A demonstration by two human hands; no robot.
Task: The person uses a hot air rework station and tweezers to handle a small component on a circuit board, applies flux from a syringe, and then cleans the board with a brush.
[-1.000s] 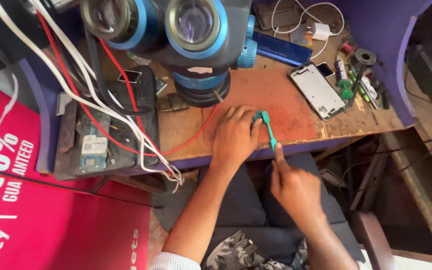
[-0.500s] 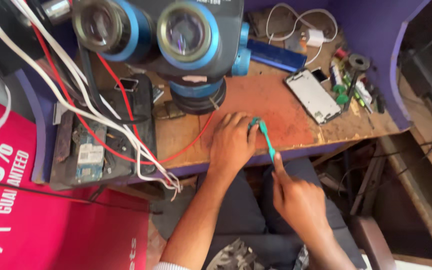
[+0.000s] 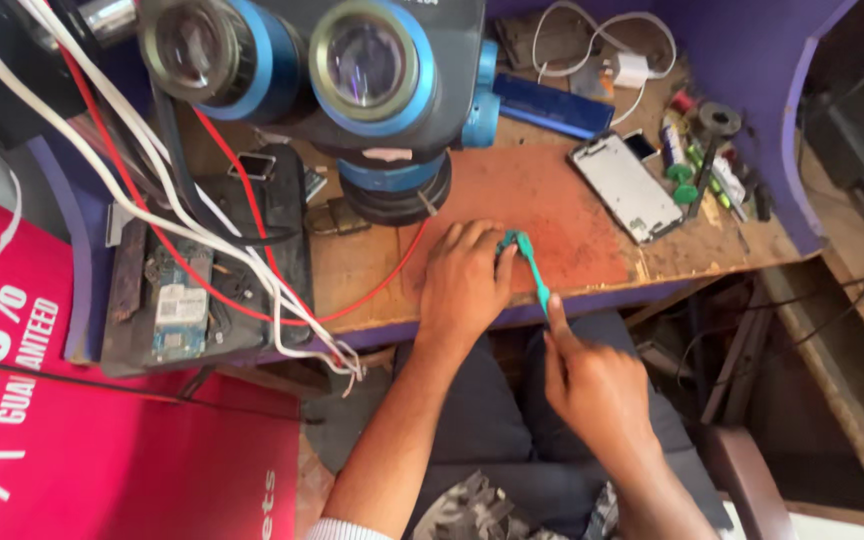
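My left hand (image 3: 464,282) lies palm down on the red mat (image 3: 562,215) of the wooden workbench, fingers curled over something small that I cannot make out. My right hand (image 3: 592,385) is below the bench's front edge and grips the handle of a teal brush-like tool (image 3: 529,268). The tool's head touches the mat right beside my left fingers. A stereo microscope (image 3: 352,80) with two blue-ringed eyepieces hangs above the bench, just behind my left hand.
A phone frame (image 3: 626,186) lies face up at the mat's right. Screwdrivers and small tools (image 3: 704,172) sit near the right edge. A blue box (image 3: 552,106) and a white charger with cable (image 3: 624,62) are at the back. Red and white wires (image 3: 202,230) cross a circuit board holder (image 3: 177,310) at left.
The view has shifted slightly. My left hand stays on the mat; my right hand has kept the teal tool's head beside my left fingers, with little movement.
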